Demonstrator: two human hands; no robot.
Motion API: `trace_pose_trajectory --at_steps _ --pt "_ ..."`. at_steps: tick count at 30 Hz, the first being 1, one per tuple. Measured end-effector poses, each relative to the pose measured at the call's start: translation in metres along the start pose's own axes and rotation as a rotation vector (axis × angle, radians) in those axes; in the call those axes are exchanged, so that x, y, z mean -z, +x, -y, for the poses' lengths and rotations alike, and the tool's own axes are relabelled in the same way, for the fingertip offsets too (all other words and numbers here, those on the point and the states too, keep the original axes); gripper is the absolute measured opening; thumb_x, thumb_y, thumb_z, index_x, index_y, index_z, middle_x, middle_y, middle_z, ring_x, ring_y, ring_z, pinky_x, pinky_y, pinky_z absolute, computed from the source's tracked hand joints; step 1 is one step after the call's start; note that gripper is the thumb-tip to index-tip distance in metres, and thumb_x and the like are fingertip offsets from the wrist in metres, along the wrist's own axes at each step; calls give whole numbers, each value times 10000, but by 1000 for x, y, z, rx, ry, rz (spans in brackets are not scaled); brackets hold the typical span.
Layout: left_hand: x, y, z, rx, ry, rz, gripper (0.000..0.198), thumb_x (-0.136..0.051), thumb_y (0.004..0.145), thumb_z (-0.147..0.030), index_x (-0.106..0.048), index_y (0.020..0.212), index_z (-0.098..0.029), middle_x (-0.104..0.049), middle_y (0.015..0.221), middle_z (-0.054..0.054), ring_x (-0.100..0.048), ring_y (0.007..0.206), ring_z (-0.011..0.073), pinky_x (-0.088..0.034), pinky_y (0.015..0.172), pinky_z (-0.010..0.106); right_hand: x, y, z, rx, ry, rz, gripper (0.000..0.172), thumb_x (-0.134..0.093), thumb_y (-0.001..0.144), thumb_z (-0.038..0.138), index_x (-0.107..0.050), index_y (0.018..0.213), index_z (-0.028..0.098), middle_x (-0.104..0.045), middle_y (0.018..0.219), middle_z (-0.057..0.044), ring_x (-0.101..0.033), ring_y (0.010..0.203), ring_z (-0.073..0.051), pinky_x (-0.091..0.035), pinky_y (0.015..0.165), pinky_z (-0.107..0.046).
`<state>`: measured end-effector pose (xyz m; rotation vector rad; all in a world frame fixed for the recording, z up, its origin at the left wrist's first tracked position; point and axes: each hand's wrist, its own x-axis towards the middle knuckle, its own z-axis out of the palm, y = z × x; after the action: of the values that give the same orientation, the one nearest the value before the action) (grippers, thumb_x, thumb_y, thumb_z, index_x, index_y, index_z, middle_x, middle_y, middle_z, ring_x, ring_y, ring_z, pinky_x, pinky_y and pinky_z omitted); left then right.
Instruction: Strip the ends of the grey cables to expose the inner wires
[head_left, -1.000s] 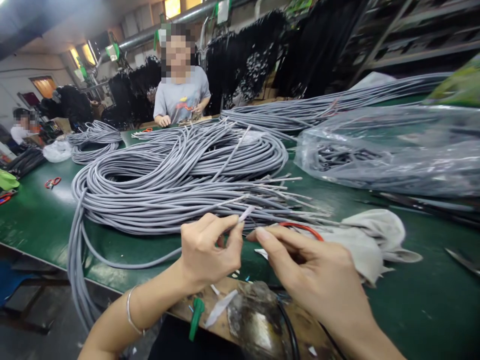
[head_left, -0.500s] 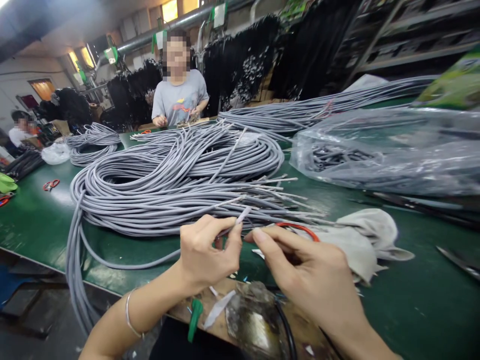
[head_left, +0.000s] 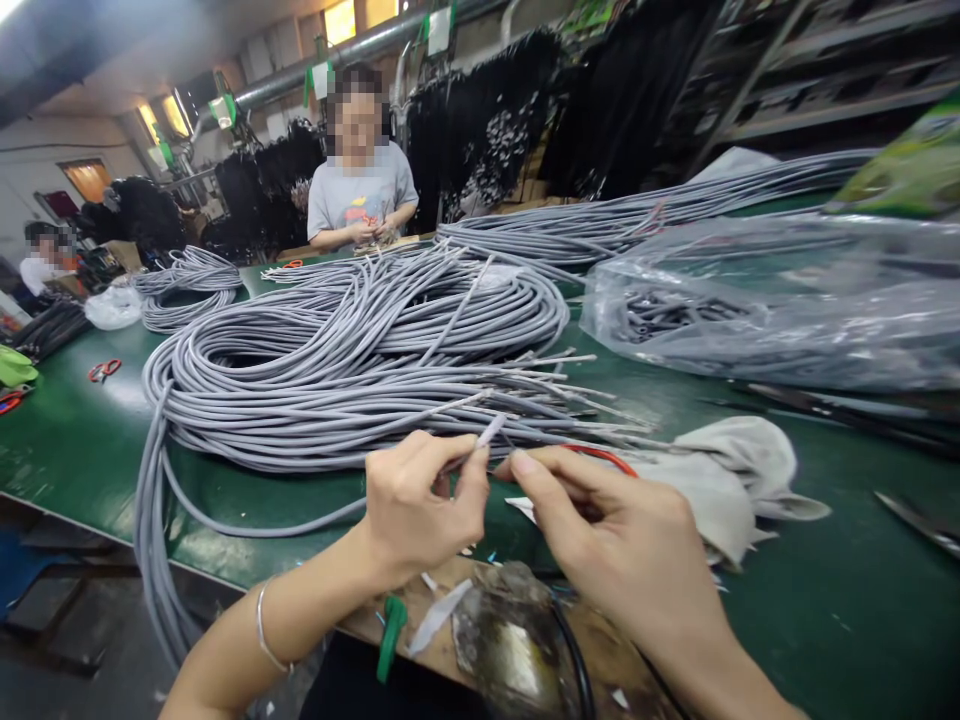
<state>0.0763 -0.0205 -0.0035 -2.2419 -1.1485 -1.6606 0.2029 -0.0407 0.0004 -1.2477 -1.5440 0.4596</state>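
Observation:
My left hand (head_left: 427, 500) is closed in a pinch around a grey cable, whose pale, whitish end (head_left: 491, 431) sticks out past the thumb and finger. Close to its right, my right hand (head_left: 622, 540) has thumb and forefinger pressed together; whatever is between them is too small to make out. Behind both hands lies a big coiled bundle of grey cables (head_left: 300, 420) with stripped ends pointing right. An orange-red handle (head_left: 600, 457) shows just beyond my right hand, beside a crumpled whitish cloth glove (head_left: 731, 470).
On the green table (head_left: 825, 610) are a clear plastic bag (head_left: 787, 310) of dark parts, red-handled scissors (head_left: 104, 370) and dark blades (head_left: 915, 522). Below my hands sits a worn metal block (head_left: 510, 630) on a board, near a green lever (head_left: 391, 638). A co-worker (head_left: 364, 190) is across the table.
Both my hands have shifted very slightly, keeping the same pinches. The co-worker across the table has brought both hands together and lowered their head.

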Motion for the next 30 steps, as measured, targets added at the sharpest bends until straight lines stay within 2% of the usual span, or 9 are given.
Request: trace_pose_trajectory --at_steps 4,15,17,21,23,26,30 --pt "2 3 0 40 -25 -2 146 -562 791 -151 -670 699 -116 -642 521 15 -495 392 76 -398 403 192 1 -2 2 42 -13 5 284 -486 801 321 -566 562 190 -412 408 35 -342 338 -79 -270 332 -213" --pt "-5 -4 0 -39 -33 17 158 -537 796 -131 -665 708 -111 -629 516 7 -467 373 75 -357 391 207 -7 0 -6 24 -19 0 297 -457 808 330 -552 559 197 -452 400 33 -404 346 -89 -310 348 -200" --pt "-6 -7 -2 -46 -50 48 162 -536 799 -132 -665 705 -108 -632 518 12 -489 386 82 -360 398 209 -5 4 -9 10 -58 -39 294 -453 807 340 -550 567 201 -466 410 28 -416 352 -94 -317 365 -211" --pt "-3 -7 -1 -27 -129 184 189 -535 807 -157 -675 691 -105 -629 515 27 -513 412 96 -371 416 211 11 20 -15 -79 -110 -216 295 -447 815 414 -586 664 202 -502 474 5 -458 407 -126 -356 419 -248" --pt "1 -2 2 45 -178 277 183 -558 801 -168 -686 684 -113 -647 535 33 -524 432 97 -385 439 204 20 27 -16 -56 -50 -152 335 -464 801 488 -612 728 196 -517 522 -5 -472 457 -139 -379 446 -263" --pt "9 10 9 160 -273 422 160 -592 793 -179 -716 707 -124 -688 594 37 -549 477 99 -407 482 195 26 31 -15 11 -32 103 358 -557 723 532 -642 704 185 -536 556 -12 -443 488 -129 -365 463 -265" --pt "20 21 18 278 -330 679 179 -588 814 -197 -747 793 -116 -717 677 54 -585 562 118 -417 536 201 25 30 -13 -119 9 306 360 -579 680 504 -598 547 170 -495 492 -6 -385 470 -109 -291 441 -257"
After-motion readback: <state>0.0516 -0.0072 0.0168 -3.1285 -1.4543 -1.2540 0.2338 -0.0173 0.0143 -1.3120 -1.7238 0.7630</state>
